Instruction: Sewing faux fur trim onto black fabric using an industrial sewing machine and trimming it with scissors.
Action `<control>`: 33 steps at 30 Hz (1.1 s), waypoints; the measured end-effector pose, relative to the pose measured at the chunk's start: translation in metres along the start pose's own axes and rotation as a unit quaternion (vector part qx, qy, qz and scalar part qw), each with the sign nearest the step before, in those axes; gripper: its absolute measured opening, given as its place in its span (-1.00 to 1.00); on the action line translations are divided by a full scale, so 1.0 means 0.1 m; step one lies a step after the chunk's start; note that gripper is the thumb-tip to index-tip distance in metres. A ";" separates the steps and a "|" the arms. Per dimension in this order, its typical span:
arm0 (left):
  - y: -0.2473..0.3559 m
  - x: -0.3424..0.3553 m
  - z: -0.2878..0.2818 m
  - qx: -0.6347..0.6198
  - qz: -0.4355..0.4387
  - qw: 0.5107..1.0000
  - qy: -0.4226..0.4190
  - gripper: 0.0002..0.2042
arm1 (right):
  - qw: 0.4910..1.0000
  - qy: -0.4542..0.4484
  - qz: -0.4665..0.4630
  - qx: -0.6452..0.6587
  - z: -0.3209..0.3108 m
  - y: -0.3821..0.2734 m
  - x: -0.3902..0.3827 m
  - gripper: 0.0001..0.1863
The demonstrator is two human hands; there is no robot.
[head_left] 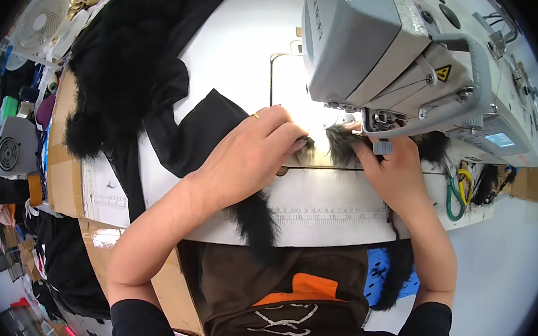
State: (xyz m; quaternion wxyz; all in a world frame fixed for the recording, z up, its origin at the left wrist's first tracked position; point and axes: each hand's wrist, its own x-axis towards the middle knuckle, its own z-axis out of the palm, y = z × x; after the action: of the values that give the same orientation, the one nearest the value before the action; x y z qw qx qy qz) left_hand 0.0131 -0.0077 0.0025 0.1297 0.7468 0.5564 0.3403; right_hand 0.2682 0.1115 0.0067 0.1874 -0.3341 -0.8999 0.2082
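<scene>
Under the head of a grey sewing machine (360, 41), bright lamplight falls on the bed between my hands. My left hand (264, 144) has its fingers curled round a black fur strip (258, 226), whose tail hangs over the table's front edge. A tuft pokes out at its fingertips. Beside the presser foot, my right hand (395, 164) pinches a second dark fur piece (343, 144); the machine head partly hides those fingers. A bright gap separates the two fur ends. Black cloth (197, 132) lies against my left hand, next to a large black fur garment (121, 59).
Green- and yellow-handled scissors (457, 194) lie at the table's right. A printed ruler (323, 216) runs along the front edge. Cardboard (63, 165) borders the left side. Below the table, a blue perforated basket (376, 279) shows behind hanging black fur (398, 271).
</scene>
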 end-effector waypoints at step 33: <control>-0.02 0.12 0.06 0.038 -0.043 0.998 0.034 -0.89 | 0.995 -0.048 -0.040 0.079 0.16 -0.16 0.28 -0.82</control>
State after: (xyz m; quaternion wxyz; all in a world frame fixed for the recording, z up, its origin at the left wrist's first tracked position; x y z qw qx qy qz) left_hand 0.0173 0.0049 0.0007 0.0968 0.7149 0.6044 0.3379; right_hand 0.2321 0.1152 0.0065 0.1782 -0.2714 -0.9013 0.2867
